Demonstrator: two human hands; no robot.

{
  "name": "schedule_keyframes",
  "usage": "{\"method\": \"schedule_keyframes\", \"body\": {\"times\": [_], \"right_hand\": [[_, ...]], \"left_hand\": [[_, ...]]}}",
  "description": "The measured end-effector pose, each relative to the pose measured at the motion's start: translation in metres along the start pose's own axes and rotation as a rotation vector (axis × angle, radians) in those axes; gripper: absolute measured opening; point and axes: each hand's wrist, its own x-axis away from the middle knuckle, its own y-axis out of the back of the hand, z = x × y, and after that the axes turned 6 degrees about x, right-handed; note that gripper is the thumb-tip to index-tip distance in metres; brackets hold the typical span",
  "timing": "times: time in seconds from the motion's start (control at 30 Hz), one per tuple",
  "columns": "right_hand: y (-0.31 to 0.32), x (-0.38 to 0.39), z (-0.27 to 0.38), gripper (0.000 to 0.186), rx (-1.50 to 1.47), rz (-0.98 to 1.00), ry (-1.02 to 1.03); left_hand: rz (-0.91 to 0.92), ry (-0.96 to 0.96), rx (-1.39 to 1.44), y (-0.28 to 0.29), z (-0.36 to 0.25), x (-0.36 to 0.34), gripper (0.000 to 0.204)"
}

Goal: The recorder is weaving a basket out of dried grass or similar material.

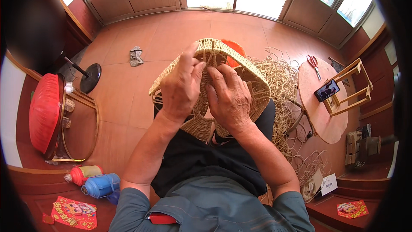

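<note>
A woven straw basket [253, 69] rests on my lap, tilted so that its hollow side faces me. My left hand [182, 87] is closed at the basket's upper edge, its fingers bent over the weave. Beside it, my right hand [231, 96] bends its fingers around a straw cord [213, 51] that runs down from the rim between both hands. The fingertips of the two hands nearly meet there. Part of the basket's inside is hidden behind my hands.
Loose straw cord [281, 86] lies heaped to the right of the basket. Beyond it, a round board [317, 120] carries red-handled scissors [313, 62], a phone [327, 90] and a wooden stool frame [354, 90]. A red cushioned chair [45, 114] and blue flask [100, 185] are at left.
</note>
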Motion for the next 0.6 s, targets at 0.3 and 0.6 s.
{"method": "schedule_keyframes", "body": {"times": [0.3, 0.6], "right_hand": [[0.002, -0.004, 0.001, 0.042, 0.036, 0.025, -0.006], [0.001, -0.003, -0.001, 0.039, -0.031, 0.019, -0.027]], "left_hand": [[0.011, 0.095, 0.005, -0.023, -0.010, 0.000, 0.061], [-0.044, 0.100, 0.021, -0.027, -0.015, 0.003, 0.061]]}}
